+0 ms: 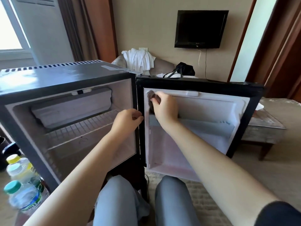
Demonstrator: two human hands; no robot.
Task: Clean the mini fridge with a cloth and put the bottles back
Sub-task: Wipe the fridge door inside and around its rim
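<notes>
While fridge (65,79) stands open, right hand (164,108): grips dark cloth (151,95) on door (203,110), 12 o'clock
Left hand (127,121): curled at hinge, grip unclear
Bottles (22,185): 8 o'clock

Mini fridge (65,75) open, dark cloth (151,95) against door (211,110) (bottles (24,198) beside it)
</notes>
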